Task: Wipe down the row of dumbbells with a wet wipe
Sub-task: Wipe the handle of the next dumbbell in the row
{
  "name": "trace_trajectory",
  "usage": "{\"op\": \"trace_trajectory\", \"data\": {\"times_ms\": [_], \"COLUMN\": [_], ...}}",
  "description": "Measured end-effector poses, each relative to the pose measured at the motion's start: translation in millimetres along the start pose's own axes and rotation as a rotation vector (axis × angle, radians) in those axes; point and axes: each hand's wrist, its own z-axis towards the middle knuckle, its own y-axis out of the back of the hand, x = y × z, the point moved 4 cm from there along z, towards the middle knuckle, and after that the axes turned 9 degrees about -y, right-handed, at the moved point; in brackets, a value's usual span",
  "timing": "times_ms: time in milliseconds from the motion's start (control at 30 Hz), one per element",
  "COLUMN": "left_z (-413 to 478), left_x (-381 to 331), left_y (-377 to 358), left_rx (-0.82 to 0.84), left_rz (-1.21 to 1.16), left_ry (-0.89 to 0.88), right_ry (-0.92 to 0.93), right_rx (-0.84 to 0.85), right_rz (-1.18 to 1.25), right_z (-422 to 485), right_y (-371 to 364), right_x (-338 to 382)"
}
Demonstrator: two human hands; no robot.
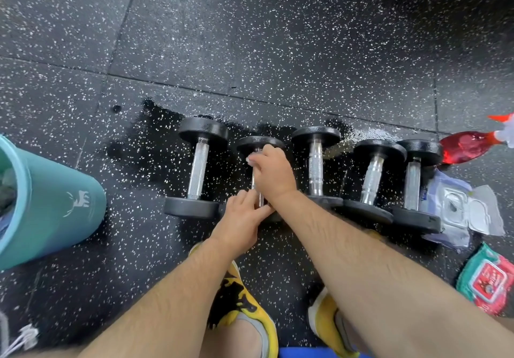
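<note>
Several black dumbbells with chrome handles lie in a row on the speckled rubber floor. My right hand (274, 175) is curled round the handle of the second dumbbell from the left (260, 143), with a bit of white wet wipe (251, 160) showing under its fingers. My left hand (243, 220) holds the near end of that same dumbbell and hides its near head. The leftmost dumbbell (198, 168) and three dumbbells to the right (316, 167) (372, 179) (413, 182) lie untouched.
A teal bucket (52, 199) stands at the left. On the right lie an open wipes pack (459, 204), a red and green wipes pack (488, 278) and a red spray bottle (467, 146). The floor around the dumbbells is wet. My yellow shoes (247, 307) stand below.
</note>
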Motion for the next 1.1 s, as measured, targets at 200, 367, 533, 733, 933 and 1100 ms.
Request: {"op": "trace_trajectory", "data": {"times_ms": [200, 367, 533, 733, 933, 1100], "left_z": [-1.6, -7.9, -5.3, -4.2, -3.9, -3.7], "left_x": [-4.0, 2.3, 1.8, 1.2, 0.6, -1.2], "left_y": [-5.0, -6.7, -7.1, -9.7, -6.7, -6.5], "left_rx": [-0.024, 0.019, 0.026, 0.004, -0.029, -0.007], "left_rz": [-0.023, -0.021, -0.018, -0.028, -0.051, -0.055], "left_ry": [0.082, 0.088, 0.065, 0.062, 0.052, 0.052], "right_ry": [-0.192, -0.042, -0.213, -0.104, 0.043, -0.126], "right_rx": [-0.123, -0.109, -0.149, -0.078, -0.015, -0.090], "right_rz": [0.147, 0.082, 0.167, 0.056, 0.005, 0.080], "right_z": [-2.6, -5.6, -6.1, 0.6, -15.1, -2.5], "right_y": [3.4, 3.0, 3.7, 11.0, 4.7, 11.5], "right_x": [-0.4, 0.5, 2.0, -4.6, 1.3, -3.3]}}
